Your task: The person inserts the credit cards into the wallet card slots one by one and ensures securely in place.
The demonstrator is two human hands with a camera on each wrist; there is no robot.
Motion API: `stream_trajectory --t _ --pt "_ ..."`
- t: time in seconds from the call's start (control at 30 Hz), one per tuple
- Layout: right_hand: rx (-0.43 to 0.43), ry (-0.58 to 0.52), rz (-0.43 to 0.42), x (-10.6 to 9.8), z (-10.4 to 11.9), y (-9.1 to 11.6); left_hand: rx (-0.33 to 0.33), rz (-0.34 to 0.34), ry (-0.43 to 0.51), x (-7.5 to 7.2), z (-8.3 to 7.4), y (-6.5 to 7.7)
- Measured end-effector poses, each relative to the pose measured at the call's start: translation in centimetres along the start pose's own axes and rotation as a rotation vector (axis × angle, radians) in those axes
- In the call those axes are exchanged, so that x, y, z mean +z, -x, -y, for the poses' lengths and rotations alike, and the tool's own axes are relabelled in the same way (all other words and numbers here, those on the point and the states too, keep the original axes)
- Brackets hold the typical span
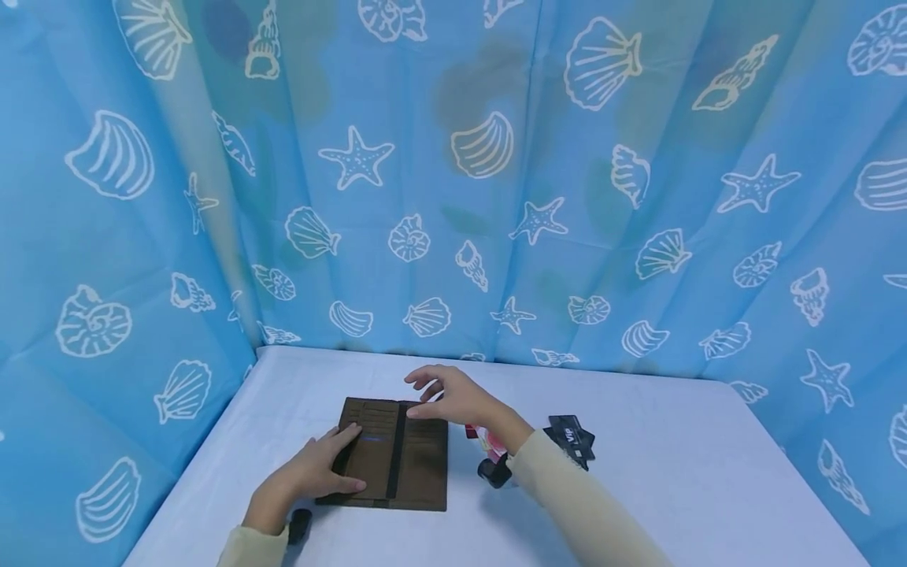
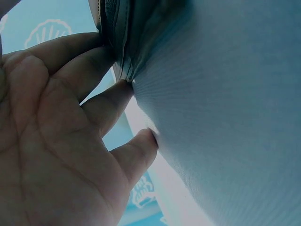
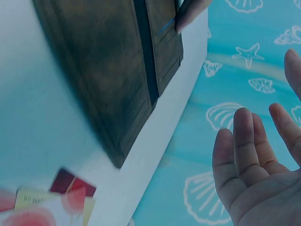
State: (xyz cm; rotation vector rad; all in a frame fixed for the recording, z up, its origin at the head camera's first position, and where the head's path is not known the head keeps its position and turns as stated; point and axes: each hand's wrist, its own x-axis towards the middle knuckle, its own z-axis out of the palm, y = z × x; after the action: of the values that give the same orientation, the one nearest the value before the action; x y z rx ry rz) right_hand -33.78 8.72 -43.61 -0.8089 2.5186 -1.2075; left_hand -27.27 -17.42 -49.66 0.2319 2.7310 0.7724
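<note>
A brown bifold wallet (image 1: 421,465) lies spread open on the white table, with rows of card slots and a dark strip (image 1: 398,457) down the middle. A thin blue edge (image 3: 166,26) shows in one of its slots. My left hand (image 1: 315,468) rests on the wallet's left side, fingers and thumb spread; the left wrist view shows its fingertips at the wallet's edge (image 2: 124,42). Over the far right part of the wallet hovers my right hand (image 1: 453,396), fingers loosely bent and holding nothing; the right wrist view shows its palm (image 3: 270,197) apart from the wallet.
Colourful cards (image 1: 490,443) lie right of the wallet, partly hidden behind my right forearm. Farther right are several black cards (image 1: 570,435), one marked Vip. A blue curtain (image 1: 439,197) with white shells and starfish stands behind the table (image 1: 673,465).
</note>
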Motion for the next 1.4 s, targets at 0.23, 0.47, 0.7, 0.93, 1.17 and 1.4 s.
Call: stream_trajectory --t 0.23,0.47,0.7,0.93,1.17,1.4 --pt "0.057 -0.003 -0.031 -1.4 -1.1 1.1 0.022 -0.003 0.012 0.2 0.2 0.3" --pt "0.083 0.025 -0.055 -2.4 -2.1 1.5 0.038 -0.012 0.015 -0.3 0.2 0.0" --pt "0.102 0.028 -0.069 -3.0 -2.4 1.8 0.004 -0.019 0.012 -0.6 -0.1 -0.4" --pt "0.137 0.027 -0.079 -2.9 -3.8 2.9 -0.003 -0.015 0.020 0.1 0.1 -0.2" --pt "0.164 0.031 -0.108 -3.2 -5.3 3.5 -0.001 -0.018 0.015 0.1 0.0 0.0" --pt "0.225 0.010 -0.119 -3.5 -6.8 4.1 -0.020 -0.001 0.020 -0.1 -0.3 0.2"
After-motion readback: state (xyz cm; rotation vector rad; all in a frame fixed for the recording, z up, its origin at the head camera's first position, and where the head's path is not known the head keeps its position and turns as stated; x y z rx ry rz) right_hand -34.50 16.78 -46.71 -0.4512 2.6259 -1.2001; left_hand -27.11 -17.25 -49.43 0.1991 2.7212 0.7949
